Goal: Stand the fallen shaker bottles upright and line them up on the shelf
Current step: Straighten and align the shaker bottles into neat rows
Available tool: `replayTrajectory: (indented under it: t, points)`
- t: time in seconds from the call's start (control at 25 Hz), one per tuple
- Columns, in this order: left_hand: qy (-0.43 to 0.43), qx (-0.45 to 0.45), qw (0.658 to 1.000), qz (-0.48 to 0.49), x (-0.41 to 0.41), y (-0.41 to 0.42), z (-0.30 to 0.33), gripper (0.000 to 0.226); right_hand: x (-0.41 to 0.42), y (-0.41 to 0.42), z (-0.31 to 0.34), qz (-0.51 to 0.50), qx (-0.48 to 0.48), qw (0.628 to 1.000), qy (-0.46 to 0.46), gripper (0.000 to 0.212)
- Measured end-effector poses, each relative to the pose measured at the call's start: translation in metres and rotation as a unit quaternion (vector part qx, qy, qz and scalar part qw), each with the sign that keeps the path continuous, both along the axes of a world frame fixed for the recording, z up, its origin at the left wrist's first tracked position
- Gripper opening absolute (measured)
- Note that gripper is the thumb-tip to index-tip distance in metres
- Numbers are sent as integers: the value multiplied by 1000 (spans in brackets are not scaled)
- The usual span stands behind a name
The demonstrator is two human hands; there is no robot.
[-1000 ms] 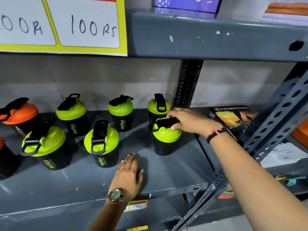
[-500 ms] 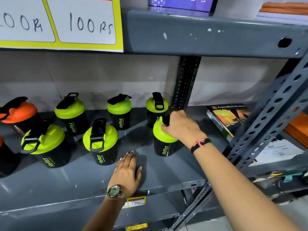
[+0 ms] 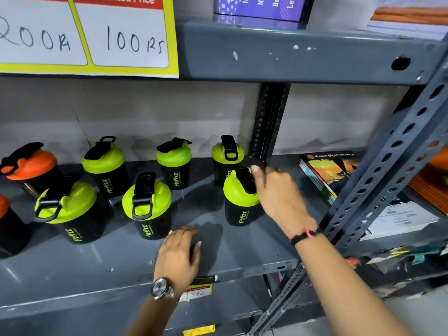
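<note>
Green-lidded bottle (image 3: 240,197) is sitting under my right hand (image 3: 278,195), fingers loosely apart; my left hand (image 3: 179,255) lying flat. I'm risking toppling it into its neighbour (image 3: 226,158).

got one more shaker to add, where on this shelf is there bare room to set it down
Bare shelf runs along the front edge, between the left hand and the right forearm, in front of the rightmost front shaker. A smaller patch lies between that shaker and the books. Crowded: the left half, where lime and orange shakers stand two rows deep.
</note>
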State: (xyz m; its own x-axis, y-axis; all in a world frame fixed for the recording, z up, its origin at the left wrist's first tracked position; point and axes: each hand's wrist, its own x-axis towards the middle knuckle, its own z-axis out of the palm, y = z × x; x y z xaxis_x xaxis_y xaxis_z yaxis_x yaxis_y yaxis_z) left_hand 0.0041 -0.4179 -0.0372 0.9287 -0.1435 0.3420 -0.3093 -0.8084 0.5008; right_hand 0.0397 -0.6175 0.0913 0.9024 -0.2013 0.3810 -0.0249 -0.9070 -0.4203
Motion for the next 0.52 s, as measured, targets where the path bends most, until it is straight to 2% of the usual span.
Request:
replayTrajectory:
  t: [0.08, 0.16, 0.24, 0.28, 0.36, 0.44, 0.52]
  points:
    - [-29, -118, 986, 117, -10, 12, 1, 45, -18, -10, -33, -29, 128, 990, -55, 13]
    - [-22, -230, 946, 229, -11, 23, -1, 65, -33, -8, -72, -19, 261, 965, 4, 37]
    - [37, -314, 901, 296, 3, 30, 3, 92, -31, 1, -98, 4, 342, 937, 72, 79]
    - [70, -340, 887, 305, 13, 33, 6, 101, -25, 6, -105, 12, 354, 932, 80, 93]
    - [95, -374, 879, 280, 32, 34, 10, 109, -9, 14, -111, 25, 367, 928, 59, 100]
    - [79, -399, 880, 245, 45, 33, 7, 102, 4, 20, -113, 9, 375, 926, 43, 91]
    - [74, -403, 877, 252, 49, 32, 4, 87, 8, 24, -117, -21, 365, 930, 28, 75]
